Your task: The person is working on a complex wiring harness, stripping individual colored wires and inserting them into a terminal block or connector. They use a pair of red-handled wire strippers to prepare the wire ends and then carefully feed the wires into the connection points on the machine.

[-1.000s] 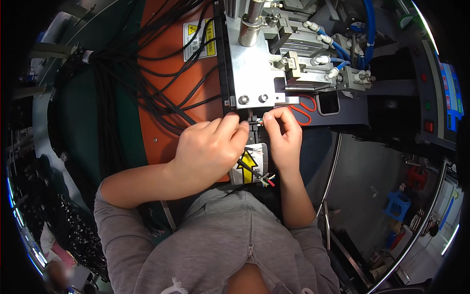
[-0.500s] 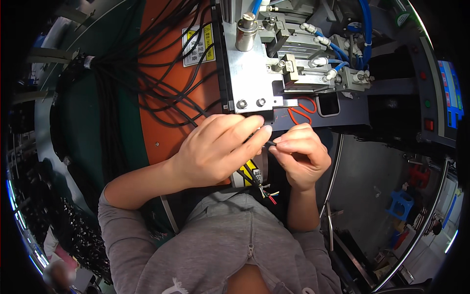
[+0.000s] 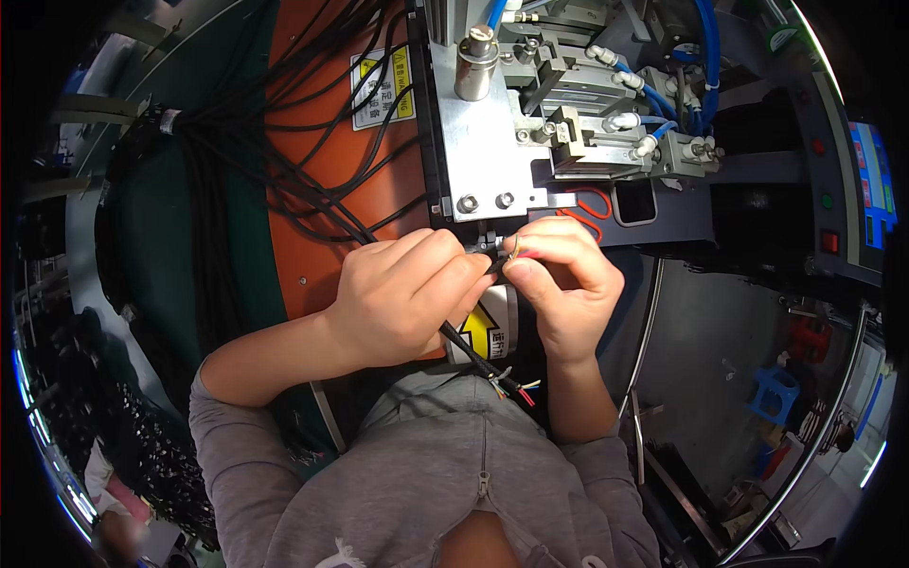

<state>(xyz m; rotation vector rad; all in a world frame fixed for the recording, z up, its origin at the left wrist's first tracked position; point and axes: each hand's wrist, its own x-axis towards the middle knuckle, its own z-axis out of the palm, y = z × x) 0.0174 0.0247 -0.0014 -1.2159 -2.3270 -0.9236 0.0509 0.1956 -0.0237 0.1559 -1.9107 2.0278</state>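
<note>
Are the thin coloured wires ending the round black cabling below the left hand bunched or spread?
Spread: the thin coloured wires fan out in different directions from the end of the black cabling.

Black cable [image 3: 495,268]: partly hidden by the left grip [image 3: 407,293].
Wire ends [image 3: 515,249]: partly covered by the right grip [image 3: 576,284], too small to count.
Arrow label [image 3: 481,327]: partly covered by cables and the left grip.
Metal machine [image 3: 488,156]: cut off by the top edge.
Grey sweatshirt [image 3: 407,473]: cut off below.
Lower-left patch [image 3: 118,535]: blurred.
</note>
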